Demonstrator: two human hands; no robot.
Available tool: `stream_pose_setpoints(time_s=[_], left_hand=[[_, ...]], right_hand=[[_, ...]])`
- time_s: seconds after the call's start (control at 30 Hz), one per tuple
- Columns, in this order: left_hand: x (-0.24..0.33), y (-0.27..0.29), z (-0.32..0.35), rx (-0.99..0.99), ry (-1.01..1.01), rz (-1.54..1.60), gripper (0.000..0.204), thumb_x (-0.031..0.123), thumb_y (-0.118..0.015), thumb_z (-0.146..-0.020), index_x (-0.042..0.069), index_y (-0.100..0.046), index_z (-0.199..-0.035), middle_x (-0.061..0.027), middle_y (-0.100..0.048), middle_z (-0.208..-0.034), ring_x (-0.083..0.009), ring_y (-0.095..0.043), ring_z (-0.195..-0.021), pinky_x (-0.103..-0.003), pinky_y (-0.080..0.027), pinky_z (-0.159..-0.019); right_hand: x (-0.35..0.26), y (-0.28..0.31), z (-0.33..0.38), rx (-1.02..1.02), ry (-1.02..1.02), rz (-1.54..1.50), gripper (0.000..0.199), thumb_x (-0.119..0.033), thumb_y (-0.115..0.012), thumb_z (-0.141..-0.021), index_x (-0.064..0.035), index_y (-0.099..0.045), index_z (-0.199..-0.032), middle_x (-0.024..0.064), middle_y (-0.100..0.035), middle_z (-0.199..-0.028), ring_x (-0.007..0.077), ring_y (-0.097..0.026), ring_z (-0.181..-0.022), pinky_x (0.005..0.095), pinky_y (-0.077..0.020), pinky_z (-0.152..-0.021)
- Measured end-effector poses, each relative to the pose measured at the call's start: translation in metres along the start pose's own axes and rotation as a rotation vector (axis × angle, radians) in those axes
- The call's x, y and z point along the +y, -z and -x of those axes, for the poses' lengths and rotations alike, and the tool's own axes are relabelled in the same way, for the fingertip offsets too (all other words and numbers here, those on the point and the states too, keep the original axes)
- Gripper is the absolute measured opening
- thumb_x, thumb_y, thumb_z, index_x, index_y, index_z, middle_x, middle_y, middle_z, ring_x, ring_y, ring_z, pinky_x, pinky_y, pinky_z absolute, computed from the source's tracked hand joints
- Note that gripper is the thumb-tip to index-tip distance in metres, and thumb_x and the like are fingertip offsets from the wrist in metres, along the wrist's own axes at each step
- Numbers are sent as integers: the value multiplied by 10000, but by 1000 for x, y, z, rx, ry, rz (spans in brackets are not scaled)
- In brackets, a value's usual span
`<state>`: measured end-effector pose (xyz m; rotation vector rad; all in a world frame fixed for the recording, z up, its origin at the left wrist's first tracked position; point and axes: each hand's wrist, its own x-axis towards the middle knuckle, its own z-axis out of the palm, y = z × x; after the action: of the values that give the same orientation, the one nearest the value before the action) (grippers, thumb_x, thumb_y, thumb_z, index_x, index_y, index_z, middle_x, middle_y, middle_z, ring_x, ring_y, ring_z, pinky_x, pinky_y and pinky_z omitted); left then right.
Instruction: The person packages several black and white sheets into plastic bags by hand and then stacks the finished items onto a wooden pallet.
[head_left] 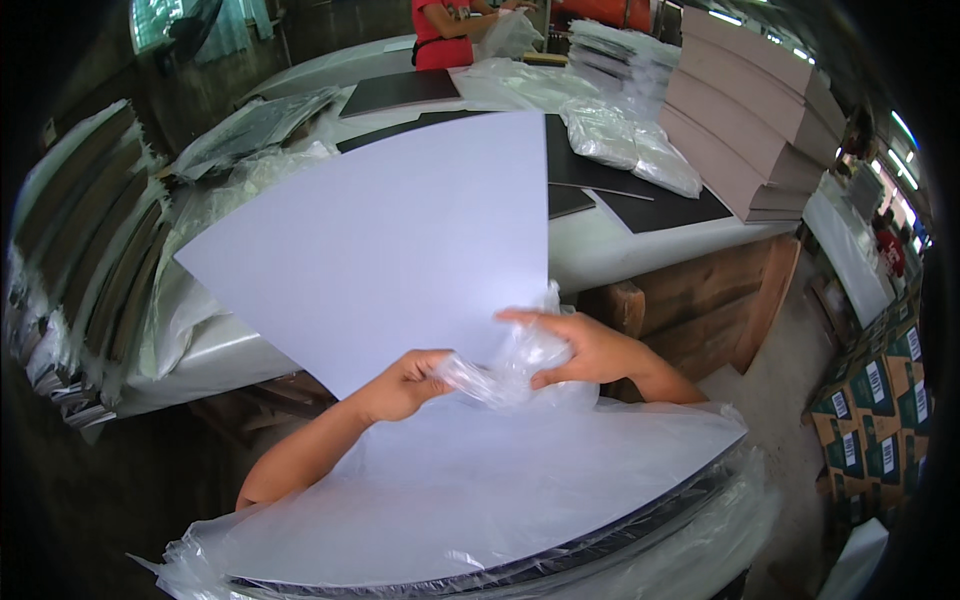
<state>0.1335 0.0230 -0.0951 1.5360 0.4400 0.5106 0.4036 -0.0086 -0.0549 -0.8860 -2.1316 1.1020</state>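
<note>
A clear plastic bag (pixel 505 375) is bunched up between my two hands. My left hand (pixel 405 387) is closed, pinching one side of the crumpled film. On the other side, my right hand (pixel 575 350) curls its thumb and fingers around the gathered plastic. Just beyond my hands, a large white sheet (pixel 400 220) leans over the table edge, its lower corner by the bunched film. Below them lies a stack of plastic-wrapped sheets (pixel 470 500), white on top with dark edges beneath.
On the white table (pixel 620 260) lie black boards (pixel 660 205) and folded plastic packs (pixel 630 145). A tall stack of greyish-pink boards (pixel 735 120) stands at right, wrapped boards (pixel 90 240) at left. Printed cartons (pixel 875 420) sit far right. A person in red (pixel 445 35) works behind.
</note>
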Motion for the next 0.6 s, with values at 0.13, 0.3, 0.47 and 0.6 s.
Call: stream_pose_setpoints(time_s=[0.13, 0.3, 0.47, 0.6], left_hand=[[-2, 3, -11, -118, 54, -153, 147, 80, -505, -901, -3, -585, -992, -62, -598, -1007, -166, -530, -949, -304, -387, -905], [-51, 18, -17, 48, 103, -518, 205, 190, -482, -931, 25, -593, -980, -84, -609, -975, -176, -534, -947, -323, -394, -895], [-22, 14, -11, 106, 87, -173, 227, 228, -506, -922, 26, -607, -944, -77, -626, -925, -163, -541, -831, -325, -383, -909], [20, 22, 3, -52, -278, 346, 230, 223, -568, -887, 24, -616, -991, -58, -644, -792, -124, -511, -642, -293, -426, -784]], right_hand=[[51, 2, 4, -265, -271, 386, 401, -250, -685, -727, -53, -592, -1064, 166, -623, -992, 303, -592, -931, 366, -453, -819], [100, 25, 14, -323, -803, 716, 564, -469, -633, -732, 34, -601, -986, 220, -618, -956, 330, -594, -899, 375, -460, -792], [49, 48, 33, -76, -480, 553, 503, -427, -620, -779, 45, -624, -953, 195, -633, -897, 283, -609, -809, 381, -473, -723], [4, 67, 41, 33, -133, 287, 350, -328, -555, -865, -10, -608, -1001, 97, -627, -855, 149, -567, -647, 294, -457, -575]])
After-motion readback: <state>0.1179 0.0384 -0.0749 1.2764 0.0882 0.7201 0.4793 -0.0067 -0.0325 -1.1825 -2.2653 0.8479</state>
